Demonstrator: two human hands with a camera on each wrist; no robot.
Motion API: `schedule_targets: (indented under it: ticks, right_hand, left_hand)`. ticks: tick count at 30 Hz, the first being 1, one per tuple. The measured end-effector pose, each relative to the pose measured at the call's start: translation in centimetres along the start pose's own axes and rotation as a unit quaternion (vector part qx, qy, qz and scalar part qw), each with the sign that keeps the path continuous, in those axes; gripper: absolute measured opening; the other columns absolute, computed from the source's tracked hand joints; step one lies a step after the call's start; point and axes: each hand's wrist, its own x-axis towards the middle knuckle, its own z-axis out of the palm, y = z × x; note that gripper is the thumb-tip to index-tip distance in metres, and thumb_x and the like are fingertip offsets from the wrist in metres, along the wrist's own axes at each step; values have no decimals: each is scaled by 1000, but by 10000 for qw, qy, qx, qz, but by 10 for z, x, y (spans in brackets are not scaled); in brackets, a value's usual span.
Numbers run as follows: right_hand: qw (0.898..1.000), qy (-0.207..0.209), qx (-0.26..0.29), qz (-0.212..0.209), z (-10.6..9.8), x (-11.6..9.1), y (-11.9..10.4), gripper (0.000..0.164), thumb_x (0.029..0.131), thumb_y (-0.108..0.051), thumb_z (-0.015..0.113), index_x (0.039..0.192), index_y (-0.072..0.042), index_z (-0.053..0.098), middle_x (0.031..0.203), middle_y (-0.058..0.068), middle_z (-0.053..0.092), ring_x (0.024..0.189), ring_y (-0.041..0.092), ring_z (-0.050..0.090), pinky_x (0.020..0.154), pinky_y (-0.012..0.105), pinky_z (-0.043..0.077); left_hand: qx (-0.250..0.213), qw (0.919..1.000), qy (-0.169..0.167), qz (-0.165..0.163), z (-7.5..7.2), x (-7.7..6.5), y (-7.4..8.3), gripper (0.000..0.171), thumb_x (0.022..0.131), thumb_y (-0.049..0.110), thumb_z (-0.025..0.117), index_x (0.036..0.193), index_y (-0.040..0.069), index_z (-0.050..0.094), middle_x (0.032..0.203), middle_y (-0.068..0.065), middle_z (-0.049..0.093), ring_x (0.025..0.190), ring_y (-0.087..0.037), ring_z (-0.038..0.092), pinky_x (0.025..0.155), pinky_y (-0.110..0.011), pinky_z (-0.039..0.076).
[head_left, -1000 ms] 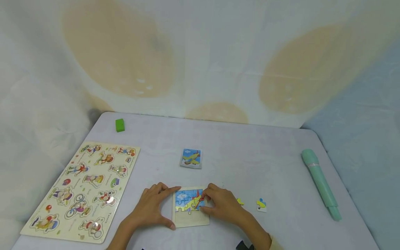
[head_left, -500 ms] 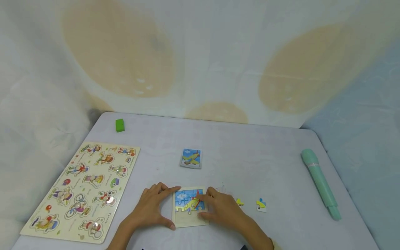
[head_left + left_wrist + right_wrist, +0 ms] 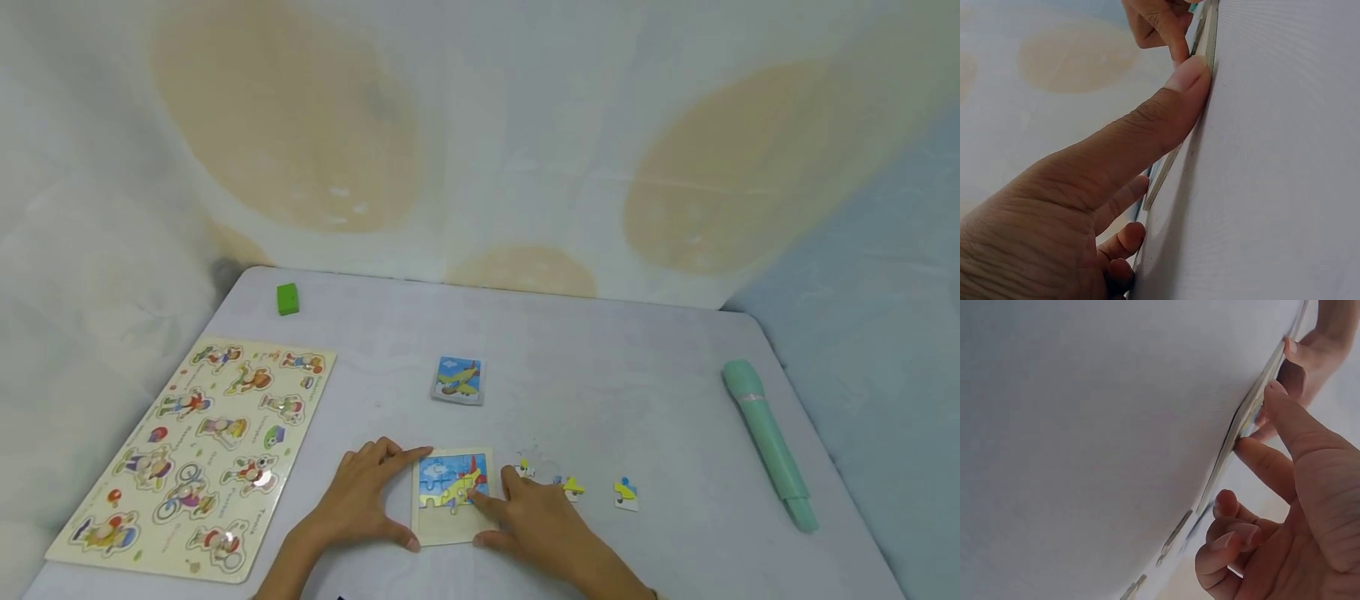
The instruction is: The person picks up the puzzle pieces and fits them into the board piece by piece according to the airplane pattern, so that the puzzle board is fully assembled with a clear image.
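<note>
A small wooden jigsaw tray (image 3: 448, 531) lies near the table's front, its upper part filled with joined airplane puzzle pieces (image 3: 441, 477) and its lower strip bare. My left hand (image 3: 358, 493) spans the tray's left side, with the index finger at the top corner and the thumb at the bottom one. With an extended index finger, my right hand (image 3: 546, 527) presses on the pieces at the right, while its thumb touches the tray near the lower right corner. In the right wrist view its other fingers are loosely bent and hold nothing. Loose puzzle pieces (image 3: 626, 493) lie to the right.
A square airplane picture (image 3: 458, 381) lies behind the tray. At left is a large peg puzzle board (image 3: 258, 433) with sports figures, and a green block (image 3: 287, 299) sits at the back left. A mint-green tube (image 3: 772, 446) lies at the right.
The right hand has let go of the red-marked piece, now lying in the tray. Its index finger has moved down onto the pieces. The left hand stays put.
</note>
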Motion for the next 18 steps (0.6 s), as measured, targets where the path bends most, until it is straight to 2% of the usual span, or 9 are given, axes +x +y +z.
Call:
schedule_targets:
  ticks: [4, 8, 11, 14, 16, 18]
  right_hand:
    - [9992, -102, 341, 193, -3, 1, 2, 58, 82, -62, 68, 130, -30, 67, 89, -5, 46, 61, 3, 38, 52, 16, 33]
    - [9925, -37, 1054, 618, -6, -2, 12, 61, 78, -54, 77, 128, -21, 66, 94, -7, 47, 68, 2, 43, 57, 16, 39]
    - [9762, 145, 1923, 996, -5, -6, 22, 56, 76, -48, 80, 122, -18, 65, 96, -9, 49, 74, 2, 47, 63, 17, 43]
    - [9535, 322, 2688, 1327, -3, -9, 33, 52, 75, -44, 82, 117, -18, 65, 92, -10, 51, 75, 3, 47, 63, 18, 43]
    - [9407, 457, 2998, 1519, -4, -10, 39, 48, 75, -38, 84, 114, -17, 66, 90, -10, 52, 72, 5, 47, 61, 18, 41]
    - [9376, 576, 3012, 1641, -4, -11, 44, 46, 74, -32, 86, 113, -17, 67, 90, -9, 53, 69, 5, 46, 60, 18, 41]
  left_hand:
    - [-23, 10000, -35, 13, -2, 0, 2, 111, 43, 82, 77, 143, 40, 51, 107, 15, 47, 94, -7, 39, 77, -30, 29]
    - [-3, 10000, -6, 55, -3, -1, 3, 111, 44, 83, 75, 142, 40, 51, 106, 15, 46, 92, -7, 38, 76, -29, 29]
    - [12, 10000, 1, 30, -2, -1, 2, 111, 42, 81, 78, 142, 40, 51, 105, 16, 45, 91, -6, 37, 76, -29, 28]
    - [5, 10000, -14, 4, -1, -1, 0, 112, 41, 79, 80, 142, 40, 51, 105, 17, 45, 91, -6, 37, 77, -29, 28]
    - [-8, 10000, -20, 8, -1, -1, -1, 113, 41, 79, 80, 142, 40, 51, 105, 17, 45, 92, -5, 37, 77, -29, 28]
    - [-37, 10000, 3, 38, -1, 0, -1, 113, 41, 79, 80, 142, 40, 51, 105, 17, 45, 92, -6, 37, 77, -29, 28]
